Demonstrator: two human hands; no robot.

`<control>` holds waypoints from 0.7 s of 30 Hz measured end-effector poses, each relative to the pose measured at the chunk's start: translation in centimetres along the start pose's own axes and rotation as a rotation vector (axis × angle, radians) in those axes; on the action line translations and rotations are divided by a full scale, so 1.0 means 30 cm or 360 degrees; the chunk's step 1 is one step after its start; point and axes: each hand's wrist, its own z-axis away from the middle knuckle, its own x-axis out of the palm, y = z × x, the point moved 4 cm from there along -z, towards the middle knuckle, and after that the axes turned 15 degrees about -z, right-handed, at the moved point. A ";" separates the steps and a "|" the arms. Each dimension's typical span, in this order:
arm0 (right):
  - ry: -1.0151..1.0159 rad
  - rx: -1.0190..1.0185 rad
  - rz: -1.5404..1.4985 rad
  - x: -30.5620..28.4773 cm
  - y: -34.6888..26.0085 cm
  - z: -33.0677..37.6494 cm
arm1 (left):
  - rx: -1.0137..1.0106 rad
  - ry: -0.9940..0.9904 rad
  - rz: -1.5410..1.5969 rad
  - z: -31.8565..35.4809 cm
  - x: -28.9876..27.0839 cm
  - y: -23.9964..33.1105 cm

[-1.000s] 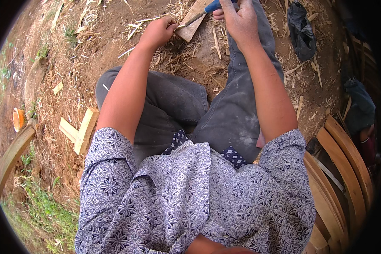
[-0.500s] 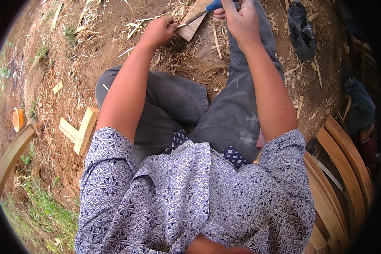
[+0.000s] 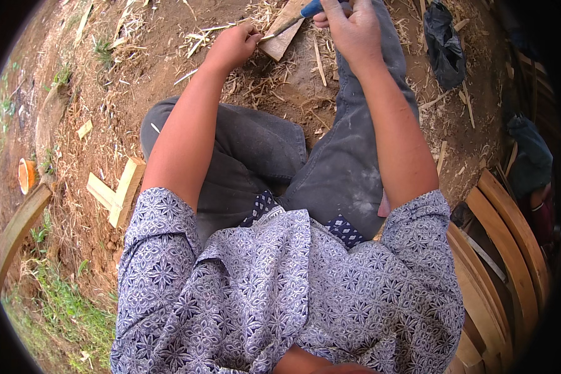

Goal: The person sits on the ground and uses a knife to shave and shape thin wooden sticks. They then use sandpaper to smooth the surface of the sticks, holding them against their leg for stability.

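Note:
My right hand (image 3: 355,28), dusty and partly cut off at the top edge, is closed around the blue handle of a narrow metal-bladed tool (image 3: 287,26). Its slim blade slants down and left over a flat wooden board (image 3: 282,47) lying on the ground. At the blade's far end my left hand (image 3: 235,45) has its fingers pinched together. Something small and pale (image 3: 267,37) shows at those fingertips, too small to make out. The kind of tool is unclear, and the board's far end runs out of view.
Wood shavings (image 3: 287,81) litter the dirt around my legs. Joined wood pieces (image 3: 126,190) lie at left, near a curved beam (image 3: 19,230) and a round orange object (image 3: 27,176). A black plastic bag (image 3: 444,47) lies at upper right. Long planks (image 3: 505,230) are stacked at right.
The blue handle and my right hand have shifted very slightly to the left. My left hand and the board look unmoved.

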 end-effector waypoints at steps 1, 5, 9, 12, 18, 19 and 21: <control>-0.0035 -0.0025 0.0074 0.016 -0.023 0.006 | -0.0006 -0.0003 0.0016 0.001 0.002 -0.002; -0.0107 -0.0231 0.0195 0.072 -0.068 0.033 | -0.0056 -0.0014 -0.0024 0.005 0.003 -0.004; -0.0051 -0.0386 0.0428 0.092 -0.087 0.038 | 0.0147 0.0268 -0.0064 0.016 -0.030 0.021; -0.0034 -0.0447 0.0423 0.094 -0.068 0.049 | 0.0407 0.0681 0.0147 0.029 -0.119 0.120; -0.0043 -0.0425 0.0469 0.117 0.005 0.082 | 0.0411 0.0790 0.0332 0.107 -0.201 0.288; -0.0020 -0.0424 0.0539 0.117 0.006 0.094 | 0.0404 0.0767 0.0264 0.102 -0.206 0.286; -0.0035 -0.0192 0.0571 0.091 -0.021 0.109 | 0.0358 0.0759 0.0128 0.092 -0.200 0.292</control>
